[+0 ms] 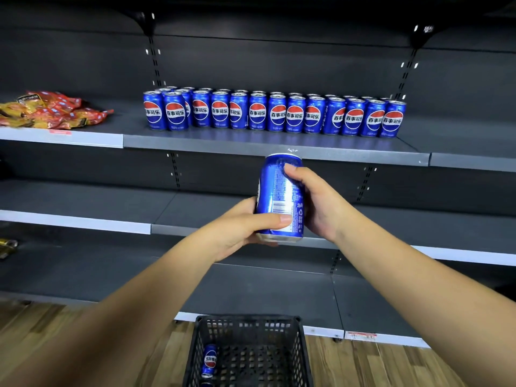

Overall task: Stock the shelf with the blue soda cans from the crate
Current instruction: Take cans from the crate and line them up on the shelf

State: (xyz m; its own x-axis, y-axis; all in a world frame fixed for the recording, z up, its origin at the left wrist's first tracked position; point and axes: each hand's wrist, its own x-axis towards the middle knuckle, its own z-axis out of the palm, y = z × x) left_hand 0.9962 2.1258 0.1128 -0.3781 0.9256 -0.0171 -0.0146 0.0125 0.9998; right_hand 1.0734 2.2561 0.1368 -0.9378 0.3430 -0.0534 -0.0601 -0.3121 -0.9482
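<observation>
Both hands grip one blue soda can [280,196], held upright in the air below the edge of the shelf [273,152] that carries the stocked cans: the left hand [245,227] wraps the lower part with its thumb across the front near the base, and the right hand [315,202] wraps the opposite side with its thumb high on the can wall. The can looks like thin, smooth metal, so it is probably slippery and would dent under a hard squeeze; if full, it should feel fairly heavy for its size and stand steadily on its flat base. The middle of the wall seems the best place to hold it, with fingers on opposite sides, leaving the base free to set down. Above and beyond the hands, the row of cans [275,113] shows fourteen in its front rank, with at least one more rank behind whose tops are only partly visible, so I cannot count the total. Below the hands, between the forearms, the black crate [248,325] holds one can lying on its side [209,360] and the rim of a second at the picture's bottom edge. Far to the left of the left hand lies a pile of red and yellow snack bags [50,110], too jumbled to count.
</observation>
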